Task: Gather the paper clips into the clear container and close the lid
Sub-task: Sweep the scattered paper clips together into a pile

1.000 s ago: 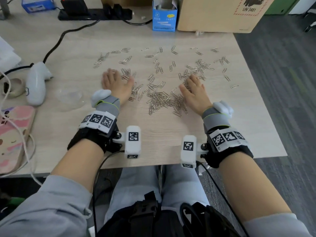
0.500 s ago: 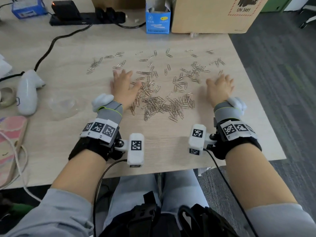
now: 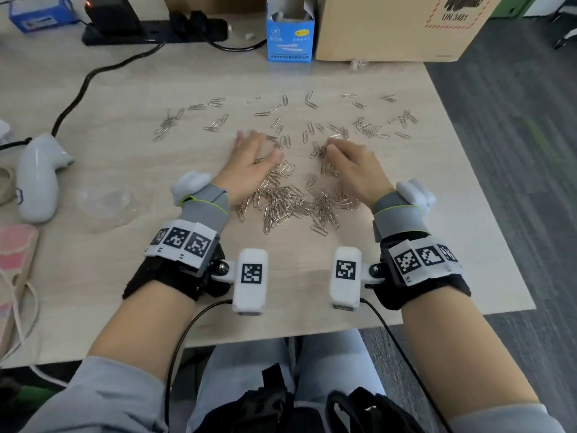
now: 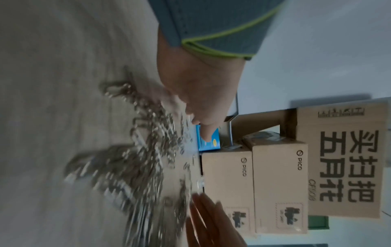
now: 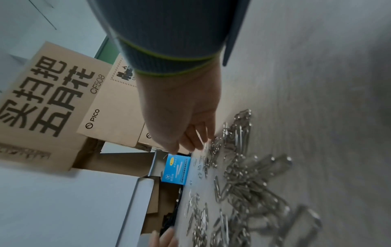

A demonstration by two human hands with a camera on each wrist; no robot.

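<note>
Silver paper clips lie across the wooden table (image 3: 125, 270): a dense pile (image 3: 296, 207) sits between my wrists, and loose clips (image 3: 368, 129) are scattered beyond it. My left hand (image 3: 253, 160) lies flat on the table at the pile's left edge, fingers spread over a few clips. My right hand (image 3: 352, 164) rests at the pile's right edge, its fingertips touching clips. The wrist views show the left hand (image 4: 201, 93) and right hand (image 5: 182, 117) with fingers reaching down to the blurred clips (image 5: 243, 175). The clear round container (image 3: 104, 203) stands to the left, untouched.
A white controller (image 3: 37, 179) lies left of the container, and a pink object (image 3: 15, 254) sits at the left edge. At the back are a small blue box (image 3: 290, 35), a cardboard box (image 3: 399, 26) and a power strip with a black cable (image 3: 93, 73). The table ends on the right.
Both hands have moved inward toward each other, the right one sliding left from the table's right side. The clips between them are bunched closer to the centre.
</note>
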